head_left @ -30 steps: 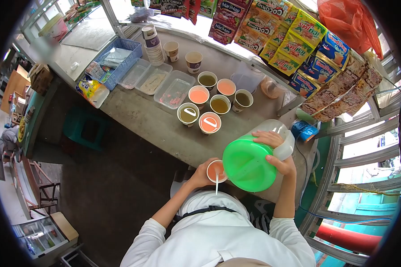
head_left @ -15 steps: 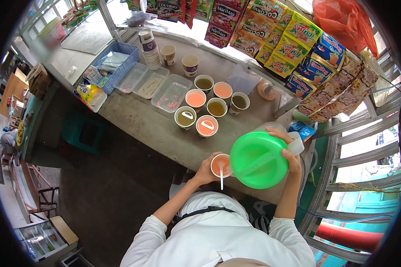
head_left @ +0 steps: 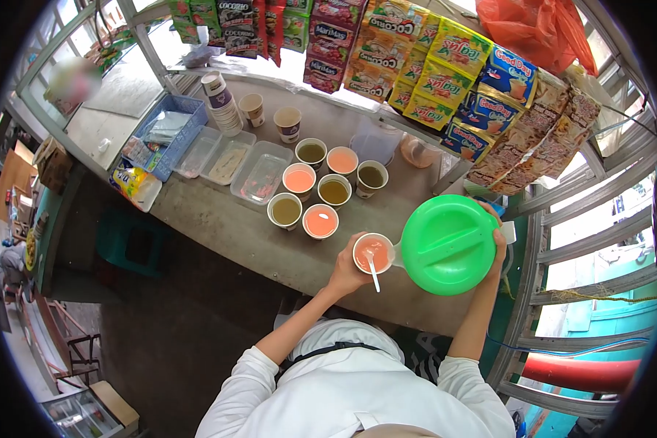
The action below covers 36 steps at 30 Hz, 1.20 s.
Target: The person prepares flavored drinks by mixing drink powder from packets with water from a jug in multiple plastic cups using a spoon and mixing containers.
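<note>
My left hand [head_left: 349, 267] is wrapped round a paper cup [head_left: 363, 271] of pink-orange drink, and a white plastic spoon [head_left: 374, 273] leans in it. On the right, my right hand [head_left: 499, 247] grips the handle side of a pitcher with a green lid [head_left: 449, 245]. The pitcher's spout is at the cup's right rim. Behind them on the counter stand several filled cups, some with pink drink [head_left: 320, 221] and some with olive-green drink [head_left: 285, 211].
Clear plastic tubs [head_left: 263, 175], a blue basket [head_left: 169, 136] and stacked cups [head_left: 223, 106] line the counter [head_left: 230, 232]. Two more cups [head_left: 287, 125] stand at the back. Drink sachets [head_left: 445, 80] hang above. Metal bars [head_left: 598, 257] are at the right.
Both hands, with the cup and pitcher, have moved up and further over the counter. The view has shifted, and the row of filled cups now appears further left.
</note>
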Tool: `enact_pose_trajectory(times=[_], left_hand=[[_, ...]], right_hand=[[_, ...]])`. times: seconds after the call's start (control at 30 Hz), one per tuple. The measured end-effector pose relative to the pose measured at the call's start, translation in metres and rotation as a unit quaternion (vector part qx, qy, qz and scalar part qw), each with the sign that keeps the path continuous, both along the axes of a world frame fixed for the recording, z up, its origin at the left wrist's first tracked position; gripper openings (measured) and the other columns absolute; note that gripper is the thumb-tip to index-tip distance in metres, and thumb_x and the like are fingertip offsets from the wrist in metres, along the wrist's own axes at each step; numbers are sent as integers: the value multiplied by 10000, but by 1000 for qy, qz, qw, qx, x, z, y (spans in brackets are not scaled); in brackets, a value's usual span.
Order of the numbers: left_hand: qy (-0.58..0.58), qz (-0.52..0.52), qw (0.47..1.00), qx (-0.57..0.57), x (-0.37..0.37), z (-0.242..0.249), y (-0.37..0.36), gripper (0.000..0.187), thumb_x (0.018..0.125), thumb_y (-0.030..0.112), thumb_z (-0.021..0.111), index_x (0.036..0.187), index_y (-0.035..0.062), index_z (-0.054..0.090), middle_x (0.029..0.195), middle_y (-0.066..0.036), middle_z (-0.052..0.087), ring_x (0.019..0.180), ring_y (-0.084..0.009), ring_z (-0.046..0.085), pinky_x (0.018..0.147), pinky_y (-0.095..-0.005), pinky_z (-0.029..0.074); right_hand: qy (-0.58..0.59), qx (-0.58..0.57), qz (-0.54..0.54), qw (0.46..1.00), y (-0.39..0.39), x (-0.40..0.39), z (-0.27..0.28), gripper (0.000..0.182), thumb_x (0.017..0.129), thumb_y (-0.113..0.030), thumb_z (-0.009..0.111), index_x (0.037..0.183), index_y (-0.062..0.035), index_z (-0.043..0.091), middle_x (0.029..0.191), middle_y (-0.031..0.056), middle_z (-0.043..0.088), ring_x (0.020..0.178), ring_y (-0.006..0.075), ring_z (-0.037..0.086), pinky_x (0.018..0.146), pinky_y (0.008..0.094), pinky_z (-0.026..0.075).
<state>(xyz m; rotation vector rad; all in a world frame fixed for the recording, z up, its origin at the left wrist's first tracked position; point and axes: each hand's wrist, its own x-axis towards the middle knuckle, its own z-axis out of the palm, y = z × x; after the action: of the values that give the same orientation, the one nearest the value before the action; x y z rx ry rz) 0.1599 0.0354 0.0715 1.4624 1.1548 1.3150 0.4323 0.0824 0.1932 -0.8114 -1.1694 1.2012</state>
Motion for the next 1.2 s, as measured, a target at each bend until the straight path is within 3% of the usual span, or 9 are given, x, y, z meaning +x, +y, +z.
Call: enact_pose_trajectory(times=[0.23,0.5,0.7,0.77,0.8,0.87,0.97,1.03,1.2], left_hand=[[-9,64,998,-28,18,-29,20,842,560,97,872,1284,73,441,1108,-143,648,1038,-344,630,868,-403,507],[-14,148,989,-15,38,-56,52,877,556,91,875,1304,64,417,1157,-157,614,1078,-345,602,898,-405,486],[-37,199,979,-17,48,-82,69,850,563,73,867,1290,47,428,1183,-145,573,1101,-332,567,944,-402,449],[-37,215,976,7,50,-79,75,824,568,50,857,1278,44,439,1176,-135,566,1100,-318,566,946,-395,444],[-40,220,975,1,52,-76,76,817,572,47,854,1276,44,439,1175,-136,566,1100,-317,567,944,-394,444],[-46,233,971,-11,54,-75,78,804,579,39,846,1273,44,440,1171,-138,566,1098,-316,569,941,-393,445],[-59,249,966,-30,55,-77,81,791,587,29,837,1272,43,441,1167,-145,568,1095,-319,571,937,-391,447],[-40,268,963,-21,56,-79,83,789,591,29,832,1273,38,436,1165,-155,569,1092,-324,572,937,-394,447],[-12,296,954,-33,55,-83,85,788,599,42,827,1273,16,420,1159,-183,563,1092,-342,567,941,-406,442]], right_hand=[[98,9,-64,993,16,64,-25,520,976,-342,382,1350,13,451,1263,133,562,1120,203,548,972,341,425],[110,52,-114,986,34,114,-57,284,1024,-224,428,1141,3,552,993,51,579,925,128,556,829,284,473],[183,46,-83,979,28,103,-53,375,1012,-290,463,1257,-8,496,1139,90,581,1027,148,563,865,292,492],[15,103,-225,969,22,107,-71,498,1007,-362,430,1358,-10,407,1280,115,519,1137,195,525,950,331,443],[-175,149,-353,907,15,117,-111,573,1005,-408,390,1413,-9,341,1358,125,463,1199,229,490,1013,367,394],[-258,103,-450,849,-13,124,-179,649,1000,-443,382,1471,-14,256,1443,141,389,1282,265,429,1089,414,327],[140,71,-512,844,-38,37,-173,642,951,-348,540,1442,-28,278,1410,157,392,1299,264,391,1059,422,333],[-18,-76,-561,824,-60,-51,-130,592,911,-296,590,1385,-27,359,1358,141,426,1278,234,392,987,380,368],[-146,-196,-170,955,-82,-105,-172,615,806,-128,698,1359,-74,436,1285,92,492,1146,200,502,870,339,432]])
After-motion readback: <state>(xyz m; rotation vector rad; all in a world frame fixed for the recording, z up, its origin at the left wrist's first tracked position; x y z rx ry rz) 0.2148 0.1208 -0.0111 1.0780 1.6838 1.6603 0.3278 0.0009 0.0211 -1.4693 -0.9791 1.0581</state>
